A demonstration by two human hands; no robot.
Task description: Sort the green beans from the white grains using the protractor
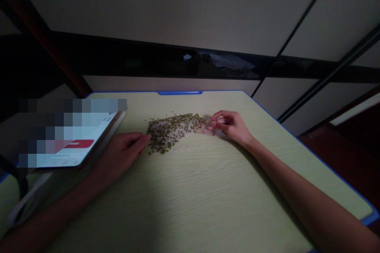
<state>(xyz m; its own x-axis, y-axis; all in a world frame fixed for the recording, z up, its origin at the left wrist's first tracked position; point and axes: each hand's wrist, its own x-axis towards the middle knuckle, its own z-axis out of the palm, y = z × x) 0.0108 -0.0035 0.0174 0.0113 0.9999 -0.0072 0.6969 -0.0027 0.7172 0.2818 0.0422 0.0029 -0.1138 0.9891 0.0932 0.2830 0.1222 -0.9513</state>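
A low pile of mixed small green beans and pale rice-like grains [172, 128] lies spread on the table. Beside its left edge rests my left hand [124, 148], fingers curled and thumb pressed against them; whatever is in the pinch, if anything, is too small to make out. On the pile's right side, my right hand [233, 126] pinches a clear plastic bag [204, 126] with pink-red print. The bag lies partly over the right end of the pile, and its far part is hidden by my fingers.
The pale wood-grain table [202, 197] has a blue rim and a blue handle [180, 93] at its far edge. A lit tablet [74, 154] leans at the left, close to my left forearm. Cabinet panels [166, 12] stand behind the table.
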